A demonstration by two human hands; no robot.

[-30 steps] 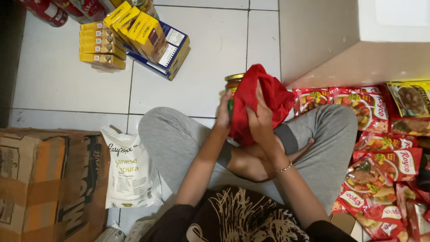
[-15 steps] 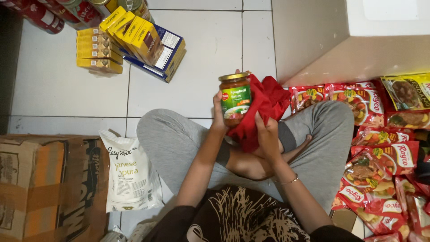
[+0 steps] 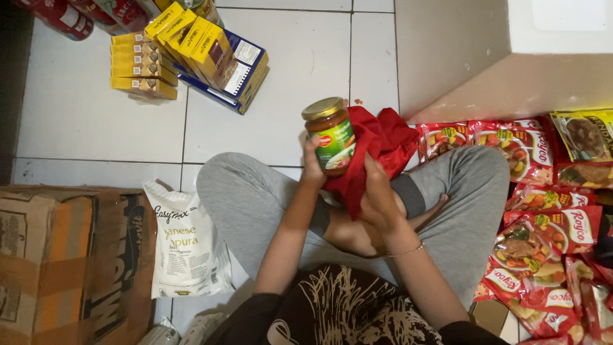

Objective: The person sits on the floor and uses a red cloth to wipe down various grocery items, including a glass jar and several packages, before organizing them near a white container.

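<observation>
Person sat cross-legged on the white tiled floor [image 3: 96, 121], grey trousers, seen from above. Left hand [image 3: 313, 167] was clamped around the lower part of a glass jar of brown sauce with a gold metal lid and green label [image 3: 330, 135], fingers wrapped on its left side; jar stood upright, slightly tilted, held above the knees. Right hand [image 3: 377, 195] was closed on a crumpled red cloth [image 3: 383, 144], which pressed against the jar's right side and bunched up behind it. So the jar sat between the two grips, touching the left palm and the cloth, with the lid clear of both hands. A thin bracelet showed on the right wrist. Left of the knee lay a white plastic pouch with dark print [image 3: 188, 246], and beside it a brown cardboard box [image 3: 64, 255]. Farther up the floor stood a stack of yellow cartons [image 3: 143, 67] against a blue-edged box [image 3: 246, 67]. To the right, red foil seasoning packets [image 3: 549, 217] lay spread, well apart from the jar, below a pale wall block [image 3: 498, 57].
</observation>
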